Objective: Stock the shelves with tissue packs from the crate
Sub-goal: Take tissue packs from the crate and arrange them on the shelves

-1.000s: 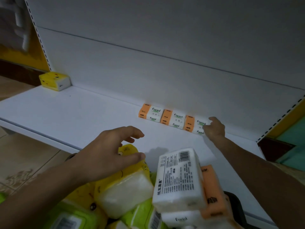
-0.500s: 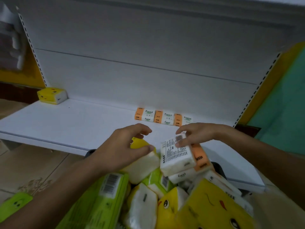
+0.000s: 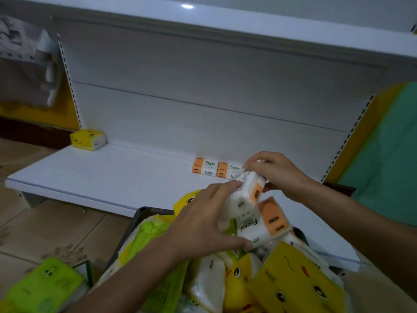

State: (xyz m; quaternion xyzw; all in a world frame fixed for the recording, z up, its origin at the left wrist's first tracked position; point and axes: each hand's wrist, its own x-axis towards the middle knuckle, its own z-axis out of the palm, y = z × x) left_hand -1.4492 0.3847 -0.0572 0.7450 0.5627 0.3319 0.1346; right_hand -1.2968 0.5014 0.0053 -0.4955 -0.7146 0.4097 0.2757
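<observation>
Item: upper tissue pack (image 3: 247,193), white with an orange end, held tilted in the air above the crate (image 3: 135,219), just near of the lower shelf (image 3: 112,175). Directly beneath and touching it is the lower tissue pack (image 3: 266,224), white with green "Facial" lettering and an orange side. The right hand (image 3: 277,175) pinches the far top edge of the upper pack with curled fingertips. The left hand (image 3: 203,224) clasps the pair from the left, fingers laid along the upper pack and thumb hooked under the near edge of the lower one. The crate is dark-rimmed and heaped with stock: yellow face-printed packs (image 3: 293,290) at near right, lime-green packs (image 3: 153,231) at left, a white pack (image 3: 207,283) in the middle. On the shelf, against its back panel, are two orange-and-white packs in a row (image 3: 205,167) (image 3: 229,170), the right one partly covered by the right hand; whether more sit behind that hand cannot be told. A single yellow pack (image 3: 88,140) sits at the far left corner of the same shelf. An upper shelf (image 3: 225,21) runs overhead. A lime-green pack (image 3: 42,283) lies on the tiled floor (image 3: 45,222) at near left. A teal and yellow wall (image 3: 394,154) stands at right. Blurred bundled goods (image 3: 22,64) show at far left.
</observation>
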